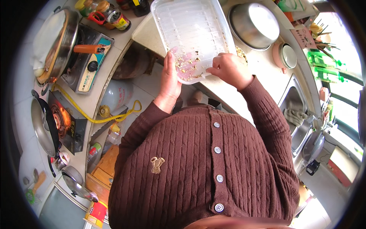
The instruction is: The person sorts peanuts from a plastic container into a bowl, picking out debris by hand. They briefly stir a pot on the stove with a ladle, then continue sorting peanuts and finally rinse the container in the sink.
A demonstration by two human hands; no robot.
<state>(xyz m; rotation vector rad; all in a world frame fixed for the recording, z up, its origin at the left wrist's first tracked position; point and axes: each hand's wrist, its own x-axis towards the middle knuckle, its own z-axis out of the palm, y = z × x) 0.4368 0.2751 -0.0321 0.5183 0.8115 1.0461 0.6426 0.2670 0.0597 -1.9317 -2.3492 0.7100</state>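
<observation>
A clear plastic container (194, 31) is held tilted in front of me, its inside facing me. Yellowish crumbs and a few dark bits (187, 64) cling near its lower end, over a pinkish patch. My left hand (169, 77) grips the lower left edge, thumb lying along the rim. At the lower right corner my right hand (230, 67) has its fingers curled in and its thumb pointing left. Beside that thumb shows a small whitish translucent piece (204, 74); whether it belongs to the container I cannot tell.
Right of the container, a metal basin (258, 25) and a pink lidded jar (284, 55) stand on the counter (226, 91), near a sink (294, 94). On the left are a portable gas stove (90, 65) bearing a pan (57, 43), a lit burner (61, 117) and a yellow hose (91, 120).
</observation>
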